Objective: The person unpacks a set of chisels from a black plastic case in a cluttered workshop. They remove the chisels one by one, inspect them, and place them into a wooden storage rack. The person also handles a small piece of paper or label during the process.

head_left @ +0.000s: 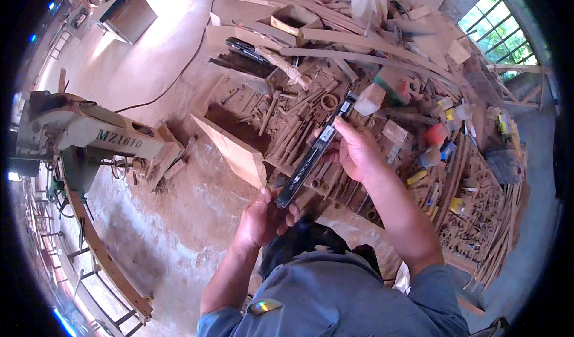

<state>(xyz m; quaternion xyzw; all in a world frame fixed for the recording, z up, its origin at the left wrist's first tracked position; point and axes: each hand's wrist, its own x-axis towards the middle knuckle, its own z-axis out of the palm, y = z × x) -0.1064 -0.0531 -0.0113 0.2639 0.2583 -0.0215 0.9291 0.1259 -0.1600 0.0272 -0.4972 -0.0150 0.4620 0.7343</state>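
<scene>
A long, narrow black rail [304,167], which looks like a drawer slide with pale labels, is held slantwise in front of me. My right hand [357,149] grips its upper part, the thumb lying along the top face and the fingers curled beneath. At the lower end, my left hand [267,218] closes its fingers around the tip. Below the rail lies a dusty bench [353,202] with metal tools and bits. More black rails [246,50] rest in a box at the bench's far left.
To the left juts a pale machine arm [95,128]. A wooden board [230,152] edges the bench beside my left hand. Long wood strips [371,41] lie across the back, near an open carton [295,21]. A plastic container [371,99] stands beyond my right hand. A barred window [499,29] is far right.
</scene>
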